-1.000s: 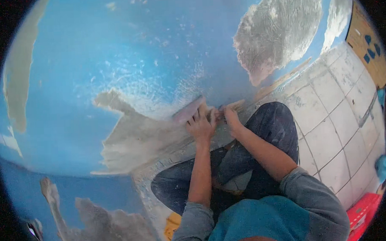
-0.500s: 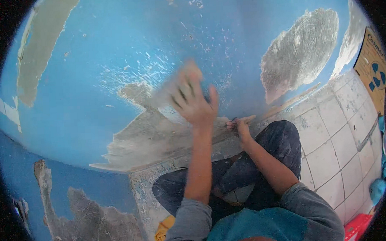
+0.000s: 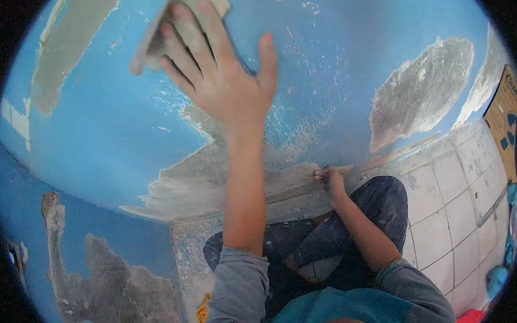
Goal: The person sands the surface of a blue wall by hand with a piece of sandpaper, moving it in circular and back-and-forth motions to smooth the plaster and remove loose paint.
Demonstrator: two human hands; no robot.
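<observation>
My left hand [image 3: 227,83] is raised on the blue painted wall [image 3: 121,143], its fingers spread over a folded, greyish-tan sheet that looks like sandpaper [image 3: 212,1]. The sheet lies between the fingers and the wall, partly hidden by them. Below it, pale scratches and scuffs mark the paint, beside a bare grey patch [image 3: 185,184] low on the wall. My right hand [image 3: 334,184] rests by the wall's foot, near my right knee. Its fingers look curled, and what they hold, if anything, is too small to make out.
Another bare grey oval patch [image 3: 421,93] is on the wall at right. White floor tiles [image 3: 440,229] run along the right side, with a cardboard box [image 3: 505,124] at the far right. A side wall with peeled paint [image 3: 120,291] stands at left. My crossed legs [image 3: 380,208] are close to the wall.
My left hand has slid up and to the left across the wall with the sandpaper under its fingers. The right hand stays low by the wall.
</observation>
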